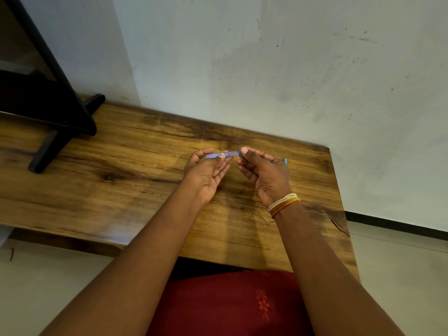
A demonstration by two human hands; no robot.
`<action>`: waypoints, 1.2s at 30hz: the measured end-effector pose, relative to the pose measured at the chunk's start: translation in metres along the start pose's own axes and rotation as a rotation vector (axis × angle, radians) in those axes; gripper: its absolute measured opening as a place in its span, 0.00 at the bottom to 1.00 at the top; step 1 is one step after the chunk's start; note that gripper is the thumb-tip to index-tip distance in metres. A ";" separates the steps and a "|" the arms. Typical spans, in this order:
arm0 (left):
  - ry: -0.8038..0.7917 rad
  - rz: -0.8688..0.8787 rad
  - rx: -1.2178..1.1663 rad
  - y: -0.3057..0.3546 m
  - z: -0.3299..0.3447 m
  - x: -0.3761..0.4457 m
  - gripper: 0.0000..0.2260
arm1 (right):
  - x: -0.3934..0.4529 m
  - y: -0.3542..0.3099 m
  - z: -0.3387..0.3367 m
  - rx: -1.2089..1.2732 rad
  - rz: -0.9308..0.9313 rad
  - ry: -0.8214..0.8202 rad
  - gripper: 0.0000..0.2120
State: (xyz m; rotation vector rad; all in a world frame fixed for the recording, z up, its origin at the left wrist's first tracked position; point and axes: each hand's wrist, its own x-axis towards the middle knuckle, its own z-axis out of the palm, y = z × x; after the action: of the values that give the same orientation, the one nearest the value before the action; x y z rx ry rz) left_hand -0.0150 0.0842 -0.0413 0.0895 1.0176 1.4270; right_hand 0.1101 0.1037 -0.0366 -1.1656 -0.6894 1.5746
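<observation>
bare forearms, white and orange thread bangles (283,204) on right wrist, red garment (230,304).

A pale wall (291,69), flecked with dark specks and scuffs, rises right behind a wooden table (121,178) pushed up against it. The tabletop is warm brown with dark grain and knots, and it catches a soft sheen. A black stand (60,105) sits on its left end. The floor (400,275) is light, with a dark skirting strip (397,226) along the wall's foot.

Dim, soft light; bowed wide-angle edges
</observation>
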 end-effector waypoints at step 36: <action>-0.041 0.207 1.101 -0.010 0.007 0.003 0.03 | 0.006 -0.008 -0.016 -0.250 -0.153 0.195 0.05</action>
State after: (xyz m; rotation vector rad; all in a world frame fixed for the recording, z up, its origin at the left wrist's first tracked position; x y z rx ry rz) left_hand -0.0035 0.0880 -0.0452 1.0372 1.6875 0.8799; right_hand 0.1281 0.1105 -0.0375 -1.3944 -0.8416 1.2530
